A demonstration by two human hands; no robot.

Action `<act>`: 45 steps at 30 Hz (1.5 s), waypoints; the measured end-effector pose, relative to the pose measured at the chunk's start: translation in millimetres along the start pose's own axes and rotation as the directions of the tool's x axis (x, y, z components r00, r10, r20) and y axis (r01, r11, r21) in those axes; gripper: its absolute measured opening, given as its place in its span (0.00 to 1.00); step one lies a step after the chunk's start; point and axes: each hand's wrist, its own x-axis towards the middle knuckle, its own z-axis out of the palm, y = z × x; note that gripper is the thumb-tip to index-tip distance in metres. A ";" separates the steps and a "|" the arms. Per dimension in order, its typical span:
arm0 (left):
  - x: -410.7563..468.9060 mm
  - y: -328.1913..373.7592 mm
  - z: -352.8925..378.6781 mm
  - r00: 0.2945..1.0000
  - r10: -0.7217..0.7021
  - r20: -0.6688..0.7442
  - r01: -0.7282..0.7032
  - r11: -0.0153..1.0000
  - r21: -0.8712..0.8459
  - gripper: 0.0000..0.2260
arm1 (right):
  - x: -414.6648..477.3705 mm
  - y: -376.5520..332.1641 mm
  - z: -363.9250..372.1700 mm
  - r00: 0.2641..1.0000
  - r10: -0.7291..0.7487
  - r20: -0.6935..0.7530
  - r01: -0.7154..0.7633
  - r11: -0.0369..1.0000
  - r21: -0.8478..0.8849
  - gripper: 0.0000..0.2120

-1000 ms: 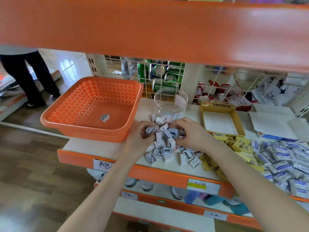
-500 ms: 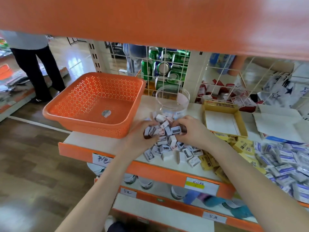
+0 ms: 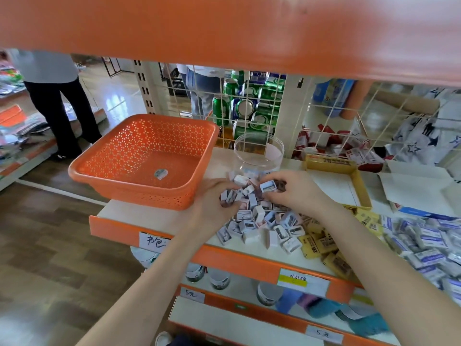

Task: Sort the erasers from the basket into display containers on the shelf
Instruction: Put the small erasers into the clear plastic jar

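- left hand [image 3: 212,203]: fingers curled around a bunch of small white erasers [image 3: 262,221], held just above the pile, next to the basket's near right corner
- right hand [image 3: 294,193]: fingers bent, pinching a few of the same erasers between thumb and fingertips, one showing its printed face
- both hands close together over the back of the pile, a small gap between them with erasers in it
- rest of the small white erasers: loose heap on the white shelf [image 3: 139,213], between the basket and the yellow ones, reaching to the front edge
- orange basket [image 3: 119,156]: perforated, at the shelf's left end, left part overhanging; inside only a round sticker [image 3: 160,173]
- clear round container [image 3: 274,156]: upright just behind the hands, against the wire grid; contents too blurred to tell
- yellow cardboard box [image 3: 360,188]: open top, right of the container, white bottom showing
- yellow erasers [image 3: 321,243]: heap just right of the white ones, touching them
- blue-and-white erasers [image 3: 424,245]: big heap at far right of the shelf
- green cans [image 3: 249,108]: stacked behind the grid
- a person [image 3: 57,96] in dark trousers standing at far left on the floor
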 end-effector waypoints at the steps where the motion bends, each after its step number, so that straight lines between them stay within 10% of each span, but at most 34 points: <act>1: 2.3 3.4 -0.2 1.000 0.007 -0.001 -0.007 1.000 -0.017 0.14 | 0.0 -1.5 -3.0 1.000 -0.011 -0.003 0.011 1.000 -0.006 0.14; 16: 25.3 41.7 -13.0 0.999 0.045 0.007 -0.045 0.999 -0.008 0.12 | 6.2 -9.9 -27.9 0.995 -0.026 0.100 0.036 0.995 -0.097 0.16; 34: 125.2 70.1 -13.9 0.988 -0.090 0.128 0.075 0.990 0.118 0.07 | 82.6 -1.9 -38.9 0.931 0.199 -0.306 -0.166 0.977 0.130 0.15; 45: 125.6 65.5 -12.7 0.992 -0.093 0.087 0.088 0.994 0.063 0.11 | 81.9 -6.2 -36.3 0.938 0.195 -0.287 -0.108 0.950 0.293 0.13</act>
